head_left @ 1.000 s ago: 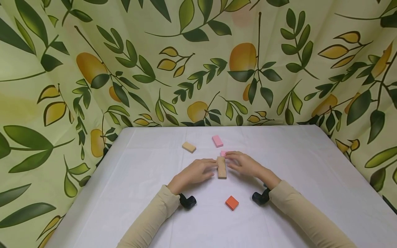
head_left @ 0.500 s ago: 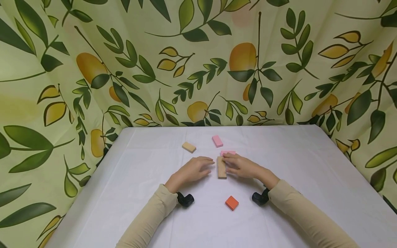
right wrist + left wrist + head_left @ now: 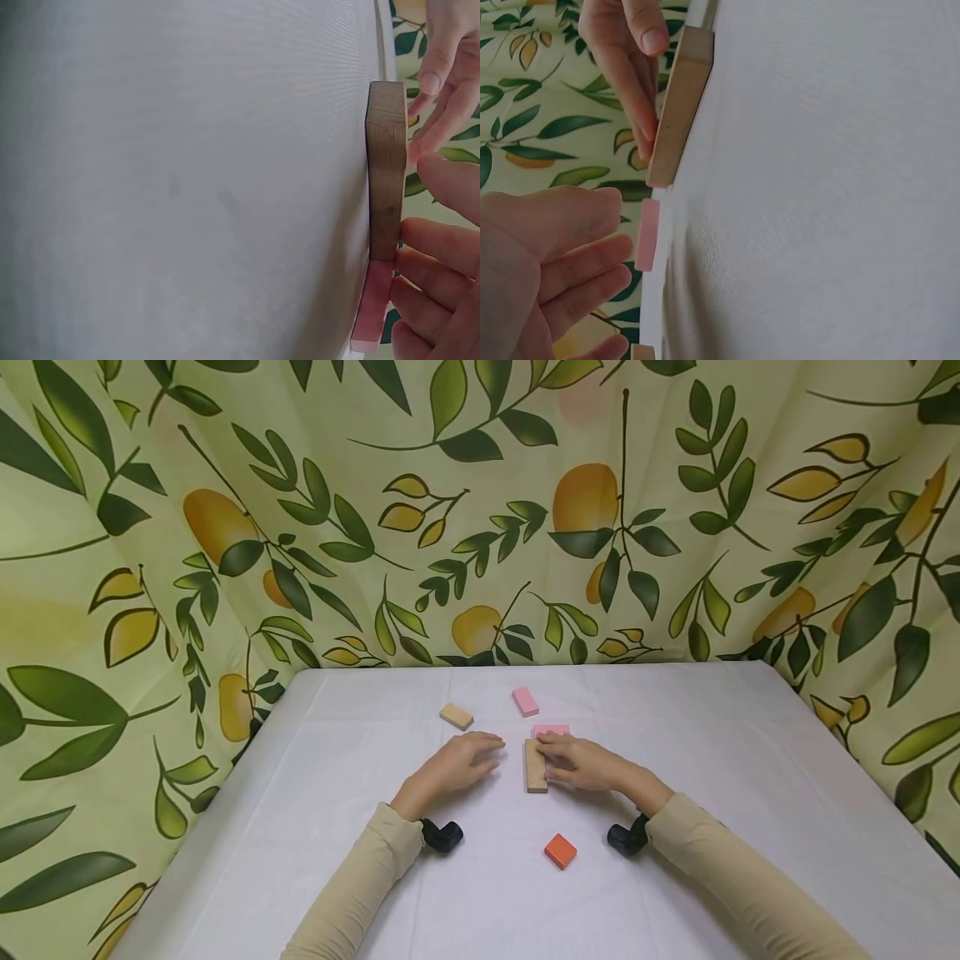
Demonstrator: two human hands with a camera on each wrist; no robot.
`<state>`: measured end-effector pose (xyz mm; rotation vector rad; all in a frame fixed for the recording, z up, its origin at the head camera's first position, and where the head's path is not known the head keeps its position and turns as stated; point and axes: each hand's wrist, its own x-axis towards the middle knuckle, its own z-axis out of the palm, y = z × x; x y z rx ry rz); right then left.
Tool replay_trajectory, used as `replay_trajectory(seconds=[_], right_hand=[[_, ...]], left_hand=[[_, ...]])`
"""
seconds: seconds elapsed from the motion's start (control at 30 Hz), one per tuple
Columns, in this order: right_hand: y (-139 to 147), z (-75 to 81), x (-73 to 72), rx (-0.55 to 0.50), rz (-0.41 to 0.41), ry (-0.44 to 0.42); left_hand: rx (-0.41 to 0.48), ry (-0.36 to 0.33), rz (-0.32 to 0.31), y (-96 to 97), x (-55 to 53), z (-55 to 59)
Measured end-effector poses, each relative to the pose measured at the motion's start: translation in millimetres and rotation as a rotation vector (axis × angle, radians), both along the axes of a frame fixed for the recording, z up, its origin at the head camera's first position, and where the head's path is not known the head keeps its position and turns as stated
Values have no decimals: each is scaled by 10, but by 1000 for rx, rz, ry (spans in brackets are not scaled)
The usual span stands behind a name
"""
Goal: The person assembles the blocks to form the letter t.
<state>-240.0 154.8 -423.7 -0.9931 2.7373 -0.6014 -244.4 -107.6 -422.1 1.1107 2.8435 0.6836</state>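
A long light wooden block (image 3: 535, 774) lies on the white table, with a pink block (image 3: 552, 728) set crosswise at its far end. My right hand (image 3: 589, 763) rests its fingertips on the wooden block's far right part. In the right wrist view, the fingers (image 3: 431, 236) lie loosely along the wooden block (image 3: 387, 169) and the pink block (image 3: 373, 304), which touch end to end. My left hand (image 3: 454, 767) hovers left of the wooden block, apart from it, fingers loosely bent and holding nothing. The left wrist view shows this palm (image 3: 510, 247) facing the blocks.
Another pink block (image 3: 526, 702) lies farther back, and a short tan block (image 3: 457, 717) sits to its left. Nearer the front is an orange-red block (image 3: 560, 852). A leaf-patterned cloth (image 3: 480, 510) hangs behind the white table (image 3: 337, 727).
My left hand has drawn away from the wooden block, to the left and slightly back. The right fingertips have shifted a little left onto the wooden block. The blocks keep their places.
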Motion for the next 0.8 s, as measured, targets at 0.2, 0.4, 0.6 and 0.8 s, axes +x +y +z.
replay_trajectory(seconds=[0.2, 0.4, 0.6, 0.8], right_hand=[[-9, 4, -12, -3, -16, -20], [-12, -1, -25, -5, -13, -20], [-16, 11, -21, -14, -10, -31], [-13, 3, -18, -10, -12, -39]], left_hand=[[21, 11, 13, -41, -37, -22], [53, 15, 43, -101, -76, -28], [94, -16, 100, -147, -111, -15], [95, -34, 156, -175, -149, -28]])
